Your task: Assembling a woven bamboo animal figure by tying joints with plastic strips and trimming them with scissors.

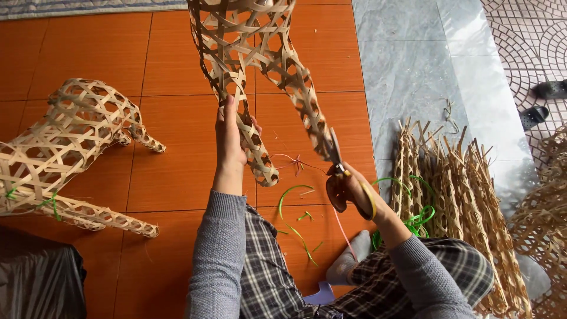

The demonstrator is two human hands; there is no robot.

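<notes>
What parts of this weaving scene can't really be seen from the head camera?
- Woven figure held by the left hand: its upper body is cut off by the top edge.
- Scissors: handles hidden inside the right hand; blade tips lost against the woven leg.
- Second woven figure: cut off by the left edge.
- Sandals: too small to tell whether anyone wears them.

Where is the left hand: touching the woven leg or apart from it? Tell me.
Touching. The head view shows the left hand wrapped around one woven leg of the bamboo figure, fingers closed on it with no gap. The right hand holds scissors at the other leg.
</notes>
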